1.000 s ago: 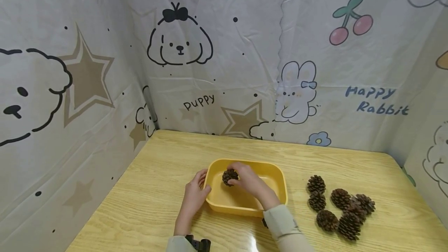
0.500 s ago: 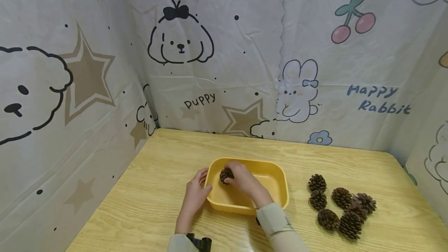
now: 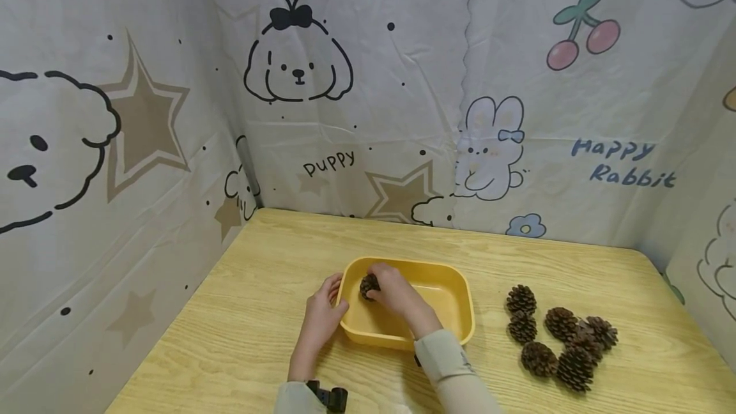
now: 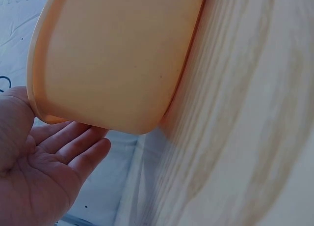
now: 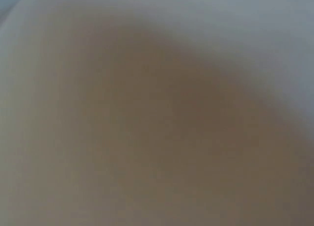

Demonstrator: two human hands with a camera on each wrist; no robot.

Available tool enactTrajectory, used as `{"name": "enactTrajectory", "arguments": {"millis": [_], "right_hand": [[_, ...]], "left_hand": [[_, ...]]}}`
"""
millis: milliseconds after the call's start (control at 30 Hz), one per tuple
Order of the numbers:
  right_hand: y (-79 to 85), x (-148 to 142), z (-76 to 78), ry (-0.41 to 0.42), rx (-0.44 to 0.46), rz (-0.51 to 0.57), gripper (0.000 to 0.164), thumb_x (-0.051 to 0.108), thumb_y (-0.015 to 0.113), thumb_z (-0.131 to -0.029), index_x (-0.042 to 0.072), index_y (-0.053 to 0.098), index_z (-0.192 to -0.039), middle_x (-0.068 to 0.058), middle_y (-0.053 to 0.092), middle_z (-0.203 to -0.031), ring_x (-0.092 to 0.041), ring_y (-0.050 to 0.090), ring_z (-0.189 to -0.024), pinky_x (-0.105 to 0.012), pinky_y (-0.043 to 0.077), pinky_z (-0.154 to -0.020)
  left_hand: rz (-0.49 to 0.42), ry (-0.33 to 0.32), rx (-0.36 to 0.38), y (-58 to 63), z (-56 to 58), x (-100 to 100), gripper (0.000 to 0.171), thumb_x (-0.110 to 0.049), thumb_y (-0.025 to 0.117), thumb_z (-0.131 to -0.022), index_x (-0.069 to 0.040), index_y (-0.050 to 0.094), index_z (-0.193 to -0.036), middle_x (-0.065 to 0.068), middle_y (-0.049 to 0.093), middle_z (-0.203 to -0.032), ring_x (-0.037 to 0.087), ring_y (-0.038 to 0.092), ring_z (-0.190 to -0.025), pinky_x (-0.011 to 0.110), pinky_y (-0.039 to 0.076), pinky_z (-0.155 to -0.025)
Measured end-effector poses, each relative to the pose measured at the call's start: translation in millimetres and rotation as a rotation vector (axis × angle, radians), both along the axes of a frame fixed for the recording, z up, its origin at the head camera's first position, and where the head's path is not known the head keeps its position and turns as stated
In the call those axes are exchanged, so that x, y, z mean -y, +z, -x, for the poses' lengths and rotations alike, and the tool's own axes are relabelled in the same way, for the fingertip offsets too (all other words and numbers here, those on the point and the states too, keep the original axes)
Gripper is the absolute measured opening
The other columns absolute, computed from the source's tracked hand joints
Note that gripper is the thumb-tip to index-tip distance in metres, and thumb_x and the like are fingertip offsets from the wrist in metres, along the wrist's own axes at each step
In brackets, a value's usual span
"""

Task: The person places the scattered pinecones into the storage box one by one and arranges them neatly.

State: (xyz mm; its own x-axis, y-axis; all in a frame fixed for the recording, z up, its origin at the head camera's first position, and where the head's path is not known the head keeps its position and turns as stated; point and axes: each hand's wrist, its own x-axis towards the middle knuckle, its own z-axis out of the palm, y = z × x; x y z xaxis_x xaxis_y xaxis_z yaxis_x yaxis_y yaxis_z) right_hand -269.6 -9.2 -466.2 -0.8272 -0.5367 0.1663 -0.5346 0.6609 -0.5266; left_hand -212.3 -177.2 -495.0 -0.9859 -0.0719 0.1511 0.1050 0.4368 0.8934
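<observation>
Head: your right hand (image 3: 397, 292) pinches a pinecone (image 3: 368, 285) inside the yellow tray (image 3: 379, 340), towards ten o'clock — the only one visible there. Seven other pinecones (image 3: 561, 324) lie past three o'clock; filling seems barely begun. Left wrist: your left hand (image 4: 46, 169) pinches the tray's rim. Right wrist: blur — grip can't be told.

The back panel of the printed cloth (image 3: 425, 110) bore two legible inscriptions. The word "puppy" (image 3: 329, 163) was lettered in black below an outlined dog's head (image 3: 298, 62); "Happy Rabbit" (image 3: 623, 162) stood in blue, on two lines, right of a rabbit drawing (image 3: 491, 158).
</observation>
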Motion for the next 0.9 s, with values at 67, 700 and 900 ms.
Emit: {"name": "enactTrajectory", "arguments": {"millis": [67, 700, 900], "right_hand": [[-0.4, 0.8, 0.0, -0.002, -0.002, -0.005, 0.031, 0.003, 0.070, -0.086, -0.006, 0.061, -0.114, -0.020, 0.065, -0.114, -0.034, 0.063, -0.109, -0.046, 0.057, -0.095], [2.7, 2.9, -2.4, -0.001, 0.041, -0.016, 0.033, 0.004, 0.067, -0.089, -0.007, 0.059, -0.119, -0.022, 0.063, -0.119, -0.035, 0.061, -0.113, -0.047, 0.056, -0.098], [0.6, 3.1, -1.4, 0.004, 0.026, -0.017, 0.033, 0.002, 0.068, -0.087, -0.007, 0.060, -0.117, -0.022, 0.064, -0.117, -0.036, 0.062, -0.112, -0.047, 0.056, -0.096]], "left_hand": [[-0.006, 0.002, 0.000, 0.1, 0.0, 0.0, 0.052, 0.006, 0.057, -0.086, 0.004, 0.049, -0.138, 0.030, 0.056, -0.134, 0.042, 0.055, -0.127, 0.047, 0.049, -0.110], [-0.019, -0.002, 0.020, 1.2, -0.5, 0.9, 0.054, 0.006, 0.057, -0.086, 0.001, 0.049, -0.139, 0.028, 0.056, -0.135, 0.042, 0.054, -0.128, 0.048, 0.048, -0.111], [-0.004, -0.002, 0.016, 0.5, -0.1, 1.1, 0.054, 0.006, 0.058, -0.086, 0.002, 0.049, -0.138, 0.028, 0.057, -0.134, 0.041, 0.055, -0.128, 0.047, 0.049, -0.111]]}}
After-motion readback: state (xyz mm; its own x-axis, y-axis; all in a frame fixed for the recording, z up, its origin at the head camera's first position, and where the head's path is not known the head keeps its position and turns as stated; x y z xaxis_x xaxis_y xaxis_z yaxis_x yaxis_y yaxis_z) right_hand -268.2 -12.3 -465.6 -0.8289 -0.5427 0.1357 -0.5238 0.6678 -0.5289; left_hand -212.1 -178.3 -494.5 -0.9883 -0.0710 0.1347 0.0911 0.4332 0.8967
